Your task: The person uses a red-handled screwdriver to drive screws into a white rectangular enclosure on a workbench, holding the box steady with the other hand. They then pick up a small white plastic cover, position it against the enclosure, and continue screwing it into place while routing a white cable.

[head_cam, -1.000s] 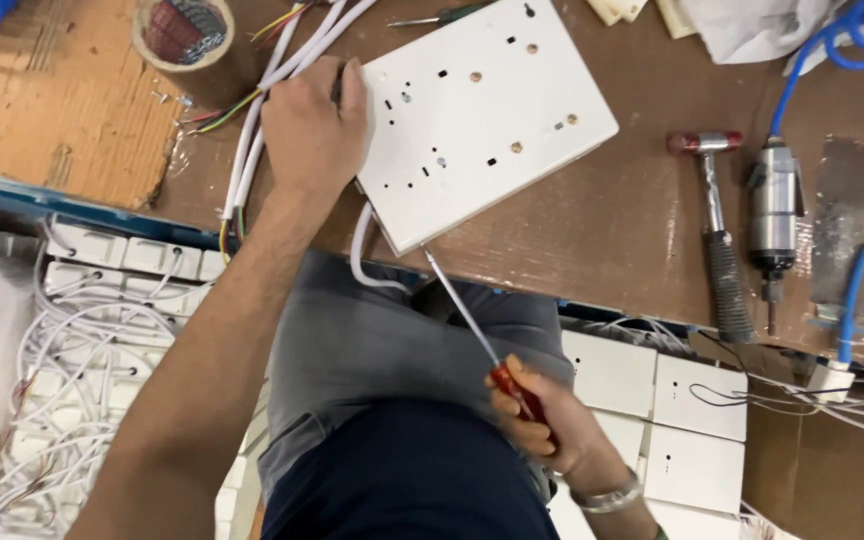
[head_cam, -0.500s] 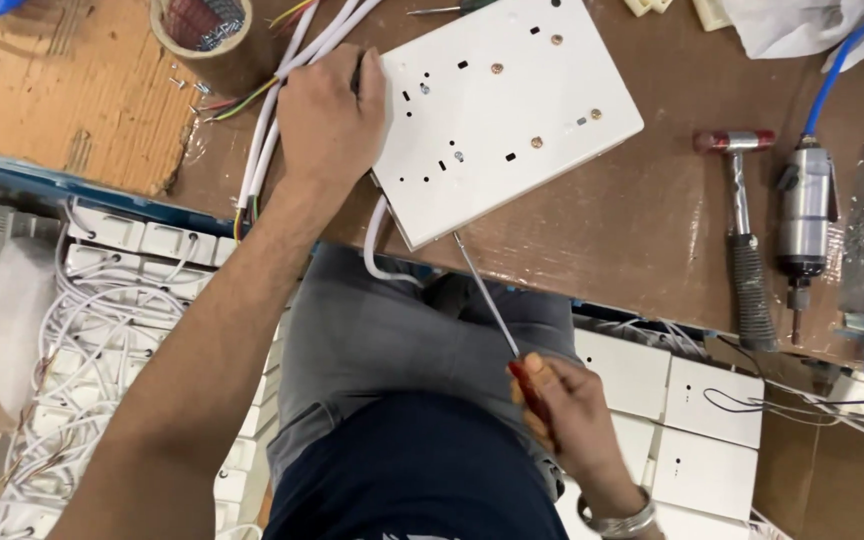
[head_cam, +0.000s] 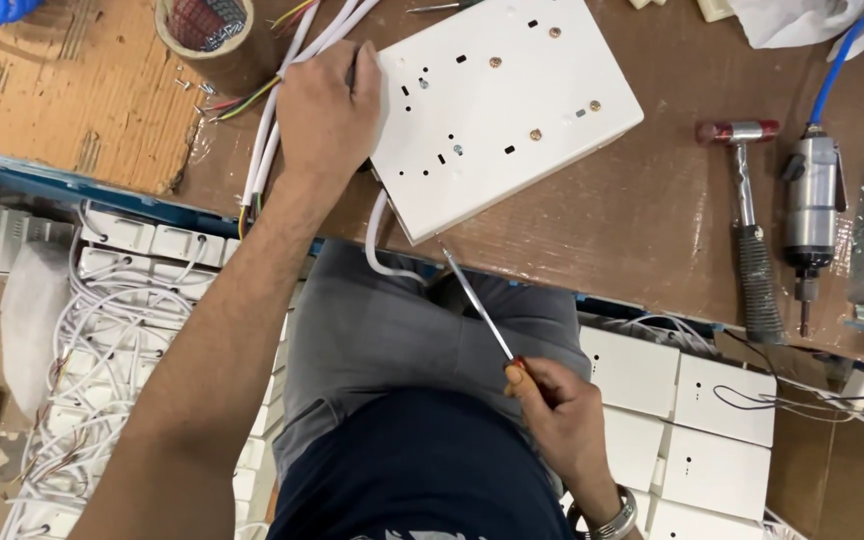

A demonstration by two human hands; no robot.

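Brown workbench [head_cam: 652,210] fills the upper part of our view, with our lap below its near edge. At far left, on a lower level, lies a heap of white switch boxes [head_cam: 122,300] tangled in white wires. Up on the bench top left stands a roll of tape [head_cam: 202,35], with a few small screws scattered beside it.

Our left hand [head_cam: 324,115] presses palm-down on a bundle of white cables [head_cam: 277,120] and on the left edge of a white switch plate [head_cam: 502,105], fingers curled over the rim. That plate lies flat, dotted with slots and screws. Its long axis runs from lower left up to upper right, and its near corner sits just at the bench edge above our lap.

Our right hand [head_cam: 557,410] hangs off the bench over our lap, clenched around the red handle of a screwdriver [head_cam: 482,310]. Its shaft slants up and to the left, tip just touching the plate's near corner.

Right of the plate the bench is bare for a stretch. Then a small hammer [head_cam: 747,230] lies with its head away from us, handle reaching the bench edge. Just beside it lies a pneumatic screwdriver [head_cam: 812,215] on a blue hose [head_cam: 837,70], bit pointing toward us. More white switch boxes [head_cam: 712,420] sit below right.
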